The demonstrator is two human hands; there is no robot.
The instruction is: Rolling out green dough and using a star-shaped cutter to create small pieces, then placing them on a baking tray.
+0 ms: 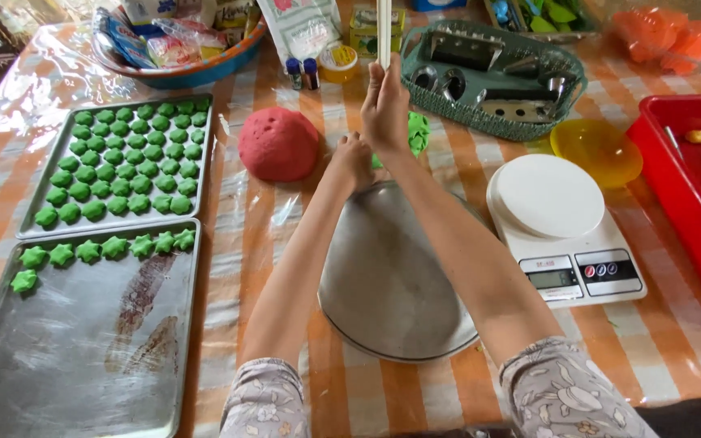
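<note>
My right hand (384,105) is closed around a white upright tube (384,32), held vertically above green dough (418,132). My left hand (353,158) is curled shut just below it, at the far rim of a round metal plate (383,284), touching the green dough; what it holds is hidden. A red ball of dough (278,143) lies to the left of both hands. Two metal trays sit at left: the far tray (66,138) is filled with round green dough pieces, the near tray (83,341) carries a row of green star-shaped pieces (103,250).
A white kitchen scale (561,223) stands right of the plate, a yellow bowl (598,150) and red tub (691,195) beyond. A green basket (492,77) with metal tools and a bowl of packets (172,40) sit at the back.
</note>
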